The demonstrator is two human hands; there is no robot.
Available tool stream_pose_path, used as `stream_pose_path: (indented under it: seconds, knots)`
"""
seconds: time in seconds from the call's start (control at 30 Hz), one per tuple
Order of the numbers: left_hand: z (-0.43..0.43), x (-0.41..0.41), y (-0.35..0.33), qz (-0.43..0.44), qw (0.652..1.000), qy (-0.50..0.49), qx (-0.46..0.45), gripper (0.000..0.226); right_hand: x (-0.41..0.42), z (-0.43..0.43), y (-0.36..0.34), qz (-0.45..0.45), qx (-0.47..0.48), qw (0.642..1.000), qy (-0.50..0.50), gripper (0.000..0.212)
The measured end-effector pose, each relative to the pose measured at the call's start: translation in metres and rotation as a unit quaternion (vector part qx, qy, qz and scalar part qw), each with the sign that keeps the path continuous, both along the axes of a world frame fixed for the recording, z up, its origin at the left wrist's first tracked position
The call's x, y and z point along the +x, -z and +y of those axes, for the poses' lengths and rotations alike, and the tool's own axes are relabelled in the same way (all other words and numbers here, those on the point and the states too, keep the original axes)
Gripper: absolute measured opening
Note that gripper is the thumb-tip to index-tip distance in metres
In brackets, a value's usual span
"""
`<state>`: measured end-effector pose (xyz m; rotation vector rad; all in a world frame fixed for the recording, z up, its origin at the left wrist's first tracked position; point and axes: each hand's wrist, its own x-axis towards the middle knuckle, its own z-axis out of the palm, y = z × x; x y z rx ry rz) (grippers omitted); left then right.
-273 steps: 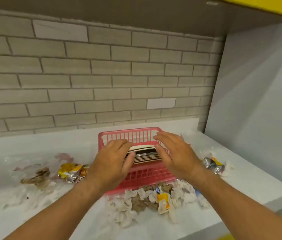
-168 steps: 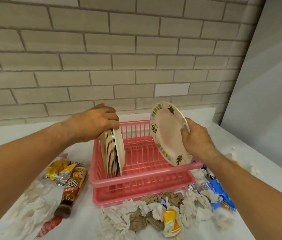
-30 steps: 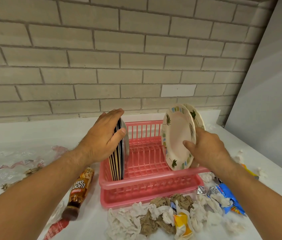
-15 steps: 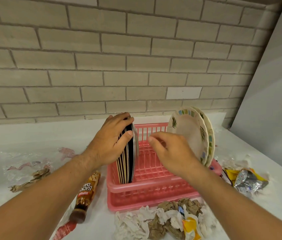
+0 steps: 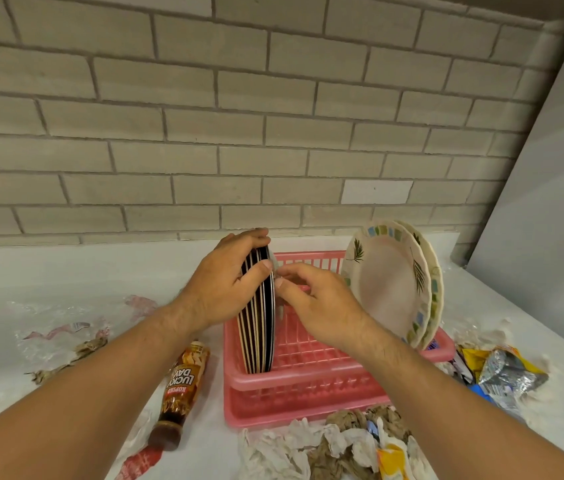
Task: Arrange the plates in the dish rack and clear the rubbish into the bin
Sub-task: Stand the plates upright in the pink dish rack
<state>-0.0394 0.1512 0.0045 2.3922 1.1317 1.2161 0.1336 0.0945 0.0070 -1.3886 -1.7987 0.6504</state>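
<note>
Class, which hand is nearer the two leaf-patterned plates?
Right. The right hand sits just beside the leaf-patterned plates; the left hand grips the plate stack farther away.

Plate stack [image 5: 259, 341] left in dish rack [image 5: 294, 378], two plates [image 5: 391, 292] right; bottle [image 5: 183, 382] left of it, tissues [image 5: 291, 448] before.

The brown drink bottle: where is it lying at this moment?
In the head view the brown drink bottle lies on the white counter just left of the pink dish rack, cap toward the camera.
</note>
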Motion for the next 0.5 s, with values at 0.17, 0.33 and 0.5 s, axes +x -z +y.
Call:
stream_pose_path:
  seconds: [0.17, 0.33, 0.5]
  knots:
    - [0.001, -0.003, -0.002, -0.020, 1.000, -0.005, -0.022, 0.044, -0.009, 0.000, -0.001, -0.035, 0.017, 0.999, 0.013, 0.022]
    - [0.003, -0.003, 0.002, -0.029, 0.999, -0.002, -0.018, 0.043, -0.013, 0.000, -0.005, -0.084, 0.016, 0.996, 0.022, 0.025]
    - [0.006, -0.007, 0.001, -0.017, 1.000, -0.007, -0.009, 0.039, -0.008, -0.001, -0.009, -0.112, 0.014, 0.993, 0.042, 0.031]
